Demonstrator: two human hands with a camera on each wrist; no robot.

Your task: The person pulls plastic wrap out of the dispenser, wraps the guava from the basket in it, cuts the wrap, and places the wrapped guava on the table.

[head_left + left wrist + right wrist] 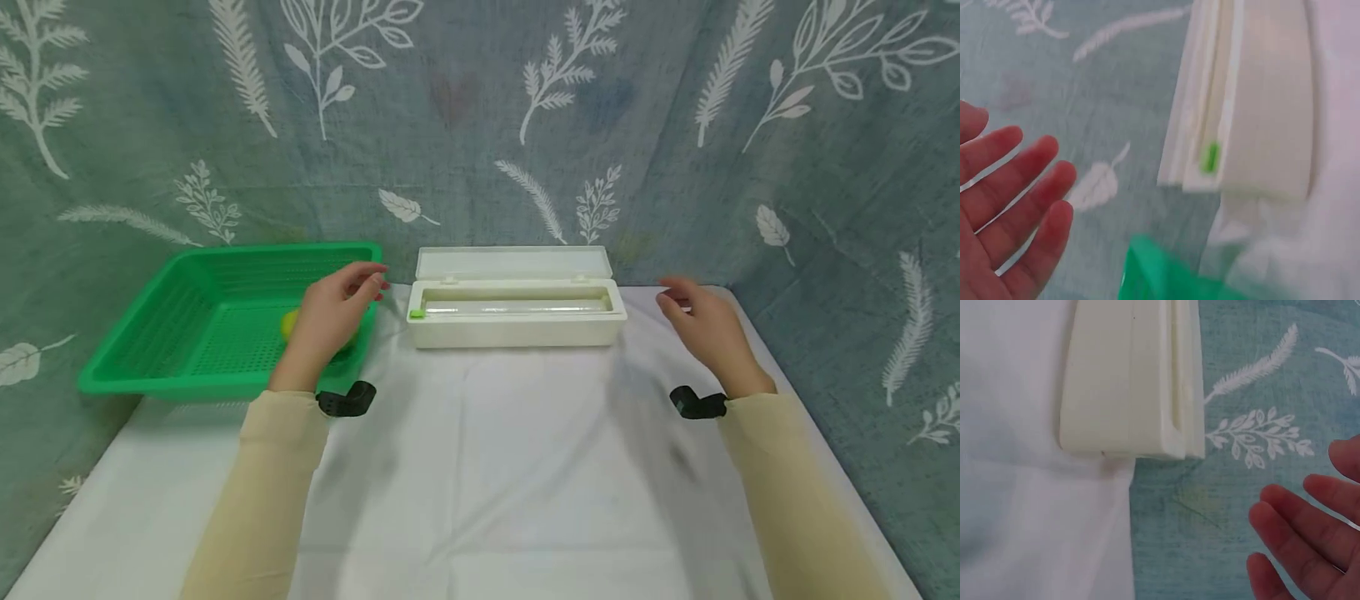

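A cream cling film dispenser [517, 333] stands at the back of the table with its lid [514, 263] raised. Inside lies a roll of clear film [517, 307], and a small green slider [417, 314] sits at its left end. My left hand [335, 312] hovers over the right side of a green basket [225, 387], fingers relaxed and holding nothing. Partly hidden behind that hand is a yellow round thing [288, 324] in the basket. To the right of the dispenser, my right hand [701, 325] is in the air, apart from it, its fingers loosely bent and holding nothing.
A white cloth [480, 483] covers the table. Grey-green curtains [465, 108] with white leaf prints rise directly behind the dispenser and along both sides. Each wrist carries a small black camera, such as the left wrist camera [347, 399].
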